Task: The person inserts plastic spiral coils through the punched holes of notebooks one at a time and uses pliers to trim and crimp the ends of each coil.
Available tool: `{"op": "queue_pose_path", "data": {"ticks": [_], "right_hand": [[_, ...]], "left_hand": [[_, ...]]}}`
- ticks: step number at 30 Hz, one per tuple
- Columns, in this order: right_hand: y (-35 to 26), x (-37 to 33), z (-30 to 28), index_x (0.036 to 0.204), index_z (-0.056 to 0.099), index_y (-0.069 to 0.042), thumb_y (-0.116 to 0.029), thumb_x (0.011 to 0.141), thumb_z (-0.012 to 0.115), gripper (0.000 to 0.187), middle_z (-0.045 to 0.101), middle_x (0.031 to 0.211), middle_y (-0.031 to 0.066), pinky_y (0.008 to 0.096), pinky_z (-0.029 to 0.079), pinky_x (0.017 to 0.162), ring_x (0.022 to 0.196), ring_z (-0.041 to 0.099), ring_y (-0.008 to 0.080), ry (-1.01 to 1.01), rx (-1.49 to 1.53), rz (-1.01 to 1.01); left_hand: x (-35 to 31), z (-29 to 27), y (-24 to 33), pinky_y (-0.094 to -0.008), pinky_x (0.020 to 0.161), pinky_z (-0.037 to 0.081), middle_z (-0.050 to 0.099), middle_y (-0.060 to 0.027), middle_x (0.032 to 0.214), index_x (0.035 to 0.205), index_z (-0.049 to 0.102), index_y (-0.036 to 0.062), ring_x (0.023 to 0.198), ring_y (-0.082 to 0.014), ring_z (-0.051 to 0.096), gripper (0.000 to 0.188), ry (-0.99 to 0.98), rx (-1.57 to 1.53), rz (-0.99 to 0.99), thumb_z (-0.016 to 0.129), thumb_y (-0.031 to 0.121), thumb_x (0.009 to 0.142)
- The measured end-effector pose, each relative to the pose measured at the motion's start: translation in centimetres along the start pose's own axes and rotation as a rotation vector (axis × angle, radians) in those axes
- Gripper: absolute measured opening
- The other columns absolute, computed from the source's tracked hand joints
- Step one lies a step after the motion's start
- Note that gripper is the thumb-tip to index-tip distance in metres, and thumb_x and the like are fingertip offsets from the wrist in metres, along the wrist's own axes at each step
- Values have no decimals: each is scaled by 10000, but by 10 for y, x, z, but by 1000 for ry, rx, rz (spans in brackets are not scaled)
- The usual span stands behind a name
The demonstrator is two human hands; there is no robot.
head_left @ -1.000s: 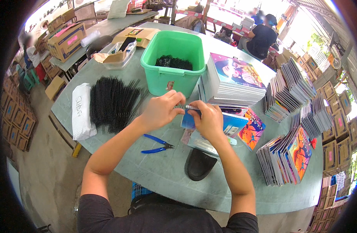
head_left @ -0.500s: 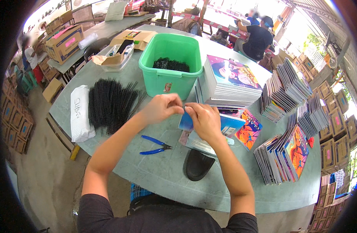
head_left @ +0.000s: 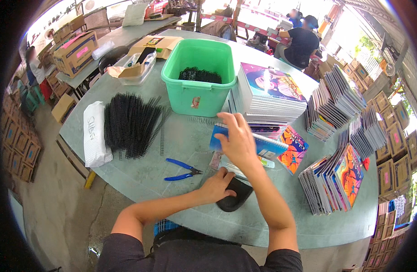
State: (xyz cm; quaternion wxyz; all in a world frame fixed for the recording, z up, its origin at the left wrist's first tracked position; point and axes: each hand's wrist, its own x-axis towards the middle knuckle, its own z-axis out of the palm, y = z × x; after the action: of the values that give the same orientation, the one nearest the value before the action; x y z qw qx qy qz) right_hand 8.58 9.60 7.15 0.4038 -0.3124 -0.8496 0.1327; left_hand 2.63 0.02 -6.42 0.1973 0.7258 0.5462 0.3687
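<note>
A blue-covered notebook (head_left: 266,147) lies tilted on a small pile of other books. My right hand (head_left: 239,143) is over its left part, thumb and fingers apart. A thin dark spiral binding coil (head_left: 201,120) reaches left from my right fingertips, by the notebook's upper left corner; whether it is threaded in is hidden. Lower down, my left hand (head_left: 216,187) rests at a black rounded object (head_left: 235,196), fingers apart and close to the pile's lower edge. Blue-handled cutters (head_left: 180,171) lie with handles spread to the left.
Behind stands a green tub (head_left: 197,93) with black coils inside. A heap of black coils (head_left: 131,124) and a white wrapped packet (head_left: 96,133) lie left. A tall notebook stack (head_left: 272,97) and fanned bound notebooks (head_left: 328,181) stand right. People sit and stand farther back.
My left hand has left the notebook's corner and come down to the black object. My right hand has lifted a little and its fingers have parted. The coil now shows left of the notebook.
</note>
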Motion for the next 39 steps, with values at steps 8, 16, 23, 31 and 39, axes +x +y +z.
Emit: {"op": "queue_pose_path", "data": {"ticks": [8,16,23,31,39], "right_hand": [[37,-26,-53,885,652,-104,-253,827,620,163,657,785,73,381,437,695,739,618,267,-40,-216,17],[35,-26,-47,914,695,-193,-203,821,621,120,619,672,25,340,364,569,628,576,204,31,-229,-44],[36,-35,-46,973,675,-178,-113,775,617,216,589,686,23,353,379,601,652,566,216,56,-223,-54],[32,-38,-59,980,638,-106,-116,808,596,178,636,815,64,366,411,713,818,594,240,-23,-259,-26],[82,-74,-99,938,658,-11,-95,781,699,183,673,880,67,232,460,720,781,596,101,42,514,469]], "left_hand": [[46,-146,35,-346,741,484,553,-120,892,1089,557,39,814,-222,595,372,463,115,77,629,-17,729],[44,-145,35,-307,754,504,616,-126,948,1138,590,28,867,-220,623,334,243,333,133,629,28,806],[53,-147,44,-350,699,508,617,-130,883,1164,603,127,766,-271,628,369,320,120,160,590,39,806],[70,-132,56,-336,707,498,609,-100,978,1211,580,170,814,-225,607,445,580,137,178,603,8,797],[78,-123,61,-339,775,483,629,-164,920,1134,635,110,850,-295,615,346,193,107,-3,635,70,791]]}}
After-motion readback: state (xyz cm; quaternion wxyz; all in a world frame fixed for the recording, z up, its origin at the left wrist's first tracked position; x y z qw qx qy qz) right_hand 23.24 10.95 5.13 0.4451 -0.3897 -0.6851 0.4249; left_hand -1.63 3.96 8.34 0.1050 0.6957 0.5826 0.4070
